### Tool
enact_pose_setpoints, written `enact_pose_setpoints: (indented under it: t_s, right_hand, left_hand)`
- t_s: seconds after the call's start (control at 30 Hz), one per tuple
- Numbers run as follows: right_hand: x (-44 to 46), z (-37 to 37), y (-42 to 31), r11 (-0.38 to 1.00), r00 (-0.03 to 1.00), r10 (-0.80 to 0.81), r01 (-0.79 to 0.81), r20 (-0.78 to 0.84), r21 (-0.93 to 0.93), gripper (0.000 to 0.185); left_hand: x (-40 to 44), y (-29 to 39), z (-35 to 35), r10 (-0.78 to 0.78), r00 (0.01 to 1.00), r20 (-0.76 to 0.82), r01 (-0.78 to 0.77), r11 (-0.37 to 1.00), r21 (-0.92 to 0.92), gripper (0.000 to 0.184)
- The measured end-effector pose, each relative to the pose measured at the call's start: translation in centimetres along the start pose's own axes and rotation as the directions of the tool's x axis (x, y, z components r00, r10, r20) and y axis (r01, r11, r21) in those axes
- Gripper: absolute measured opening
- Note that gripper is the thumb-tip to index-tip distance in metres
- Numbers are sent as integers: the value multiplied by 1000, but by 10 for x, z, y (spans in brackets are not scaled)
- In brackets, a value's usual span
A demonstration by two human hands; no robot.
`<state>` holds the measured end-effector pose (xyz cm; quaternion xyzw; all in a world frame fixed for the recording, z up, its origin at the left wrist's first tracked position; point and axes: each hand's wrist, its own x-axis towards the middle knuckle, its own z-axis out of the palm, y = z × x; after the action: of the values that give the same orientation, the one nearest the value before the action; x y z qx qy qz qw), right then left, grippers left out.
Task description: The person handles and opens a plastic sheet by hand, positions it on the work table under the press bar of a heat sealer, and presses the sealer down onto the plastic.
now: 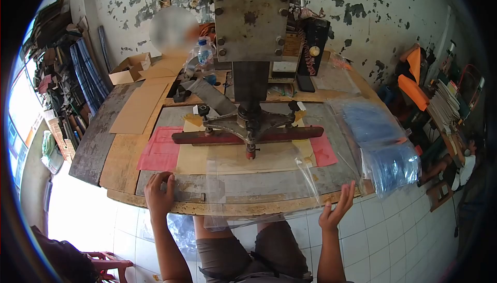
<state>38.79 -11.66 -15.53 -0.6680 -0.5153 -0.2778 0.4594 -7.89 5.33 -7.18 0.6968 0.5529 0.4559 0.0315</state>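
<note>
A clear plastic sheet point(259, 192) lies under the press and hangs over the table's front edge above my lap. My left hand point(159, 192) is at the front edge, left of the sheet, with bent fingers apart and nothing seen in them. To the right of the sheet, my right hand point(336, 208) is raised with stretched fingers and holds nothing. The press's long dark bar point(279, 135) crosses above a yellowish sheet point(191, 161), with pink pieces point(159, 148) at either side.
Stacked clear plastic bags point(385, 148) lie at the table's right. Cardboard point(140, 107) and an open box point(129, 69) are on the left. A water bottle point(205, 55) stands behind the press. Another person point(414, 65) is at the far right near orange material.
</note>
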Motion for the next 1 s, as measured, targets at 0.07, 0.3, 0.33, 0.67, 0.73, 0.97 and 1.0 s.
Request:
enact_pose_setpoints:
  t_s: [0.07,0.3,0.33,0.67,0.73,0.97,1.0]
  right_hand:
    - [2,-7,1,1000,997,23,-24,72,4,63]
    - [8,-17,5,993,953,-12,46,302,-106,63]
    - [10,-18,4,988,943,-31,80,331,-134,62]
    - [9,-15,-4,998,986,2,9,167,-66,54]
    - [14,-15,-5,987,969,-52,87,242,-135,56]
    - [9,-12,-5,993,969,20,9,246,-115,57]
    - [8,-14,-4,997,962,62,-47,266,-63,56]
  left_hand:
    - [0,0,-1,1,1000,1,-1,1000,12,14]
    - [-1,-3,0,-14,1000,0,14,1000,4,14]
    - [-1,-2,0,-19,1000,0,19,1000,5,14]
    - [0,2,-2,-27,999,-17,27,1000,-6,15]
    - [0,2,-2,-27,999,-23,27,1000,-13,15]
    - [0,0,-3,-21,1000,-14,21,1000,-10,15]
    - [0,0,-2,-21,1000,-14,21,1000,-11,15]
